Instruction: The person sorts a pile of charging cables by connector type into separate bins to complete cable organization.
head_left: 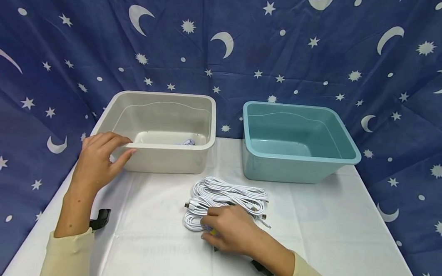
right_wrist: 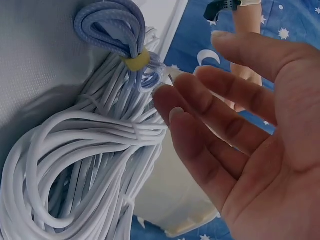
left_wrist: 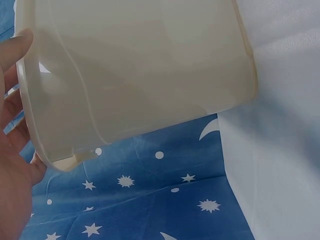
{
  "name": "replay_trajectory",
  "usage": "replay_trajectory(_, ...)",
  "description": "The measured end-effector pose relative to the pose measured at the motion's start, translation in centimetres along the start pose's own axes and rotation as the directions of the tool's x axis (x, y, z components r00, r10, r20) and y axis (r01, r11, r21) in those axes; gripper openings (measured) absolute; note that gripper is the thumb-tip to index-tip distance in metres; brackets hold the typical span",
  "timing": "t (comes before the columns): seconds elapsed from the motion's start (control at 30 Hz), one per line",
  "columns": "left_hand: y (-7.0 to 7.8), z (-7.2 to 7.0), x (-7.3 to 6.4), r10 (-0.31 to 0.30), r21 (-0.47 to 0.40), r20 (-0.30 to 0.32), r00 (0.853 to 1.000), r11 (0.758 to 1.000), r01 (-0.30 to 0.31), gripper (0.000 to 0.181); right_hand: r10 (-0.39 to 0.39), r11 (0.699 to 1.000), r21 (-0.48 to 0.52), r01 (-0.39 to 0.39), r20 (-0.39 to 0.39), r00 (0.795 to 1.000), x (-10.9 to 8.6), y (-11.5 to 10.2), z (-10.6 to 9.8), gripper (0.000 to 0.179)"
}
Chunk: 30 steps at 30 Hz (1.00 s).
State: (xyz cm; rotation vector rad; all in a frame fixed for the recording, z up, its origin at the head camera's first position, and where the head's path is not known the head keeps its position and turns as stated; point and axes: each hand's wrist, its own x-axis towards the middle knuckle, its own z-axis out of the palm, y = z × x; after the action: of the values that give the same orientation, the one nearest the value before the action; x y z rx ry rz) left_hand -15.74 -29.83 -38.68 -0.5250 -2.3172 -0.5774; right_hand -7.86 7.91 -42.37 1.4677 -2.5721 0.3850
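Note:
My left hand (head_left: 98,158) holds the near left rim of a beige bin (head_left: 167,160), fingers over the edge and thumb outside; the left wrist view shows the bin's wall (left_wrist: 150,70) close up. Over a pile of white coiled cables (head_left: 229,192) hovers my right hand (head_left: 235,230), its fingers relaxed and slightly bent. Near its fingertips in the right wrist view is a lavender-blue braided cable bundle (right_wrist: 112,27) with a yellow tie (right_wrist: 136,61), lying against the white coils (right_wrist: 90,165). In the head view that bundle is mostly hidden beneath the right hand.
A teal bin (head_left: 283,168) stands at the back right, beside the beige one. Inside the beige bin lies a small lavender cable (head_left: 188,142). The white-covered table (head_left: 155,251) meets a blue curtain (head_left: 239,76) with moons and stars behind and at both sides.

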Motion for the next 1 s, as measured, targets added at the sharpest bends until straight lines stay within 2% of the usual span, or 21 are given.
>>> replay_trajectory(0.2, -0.2, 0.1, 0.1, 0.000, 0.025, -0.004, 1.000, 1.000, 0.000, 0.027, 0.063, 0.998, -0.035, -0.061, 0.051, 0.997, 0.1, -0.2, 0.3, 0.025)
replay_trajectory(0.4, -0.3, 0.1, 0.2, 0.005, 0.032, -0.012, 1.000, 0.999, -0.005, 0.026, 0.089, 0.995, -0.051, -0.085, 0.087, 0.992, 0.2, -0.3, 0.9, 0.029)
replay_trajectory(0.7, -0.3, 0.3, 0.1, 0.000, 0.031, -0.005, 1.000, 1.000, 0.000, 0.026, 0.135, 0.987, -0.106, -0.124, 0.104, 0.985, 0.2, -0.3, 1.5, 0.037)
replay_trajectory(1.0, -0.2, 0.3, 0.1, 0.007, 0.021, -0.019, 1.000, 1.000, -0.006, 0.026, 0.155, 0.986, -0.065, -0.150, 0.084, 0.984, 0.1, -0.3, 2.6, 0.029)
